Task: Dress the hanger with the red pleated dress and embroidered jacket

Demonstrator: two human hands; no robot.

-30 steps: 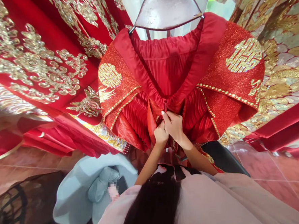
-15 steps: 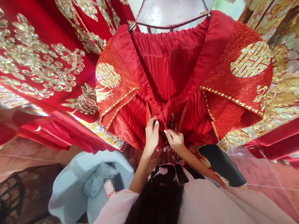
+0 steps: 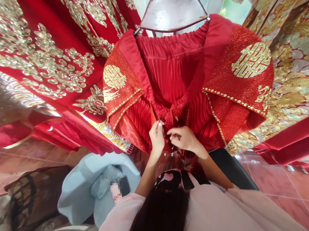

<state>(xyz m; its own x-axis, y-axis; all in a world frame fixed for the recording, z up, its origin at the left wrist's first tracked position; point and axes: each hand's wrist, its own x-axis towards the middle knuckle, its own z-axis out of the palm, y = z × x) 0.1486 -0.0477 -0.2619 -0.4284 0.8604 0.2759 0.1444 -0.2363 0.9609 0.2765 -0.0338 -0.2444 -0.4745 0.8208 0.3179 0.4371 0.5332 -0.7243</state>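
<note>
A red skirt (image 3: 175, 72) hangs by its gathered waistband from a dark hanger (image 3: 174, 9). Glittering side panels carry gold round emblems (image 3: 251, 60) and rows of gold beads. Just below the front of the waistband, my left hand (image 3: 157, 136) is closed in a pinch on a thin red drawstring (image 3: 161, 121). Close beside it on the right is my right hand (image 3: 186, 138), its fingers bent and apart, with nothing visible between them. A small gathered knot or bunch of red cloth (image 3: 168, 112) sits above both hands. The cord's lower end is hard to make out.
To the left hangs a red garment with silver-gold beading (image 3: 54, 62); gold-scaled cloth (image 3: 298, 68) hangs on the right. Below left stands a grey-blue chair (image 3: 75, 190) with a phone (image 3: 124, 185) on it. A black seat (image 3: 233, 168) is at lower right.
My right hand has let go of the red drawstring and turned, its fingers now bent and apart. My left hand still pinches near the same spot. The view has shifted slightly.
</note>
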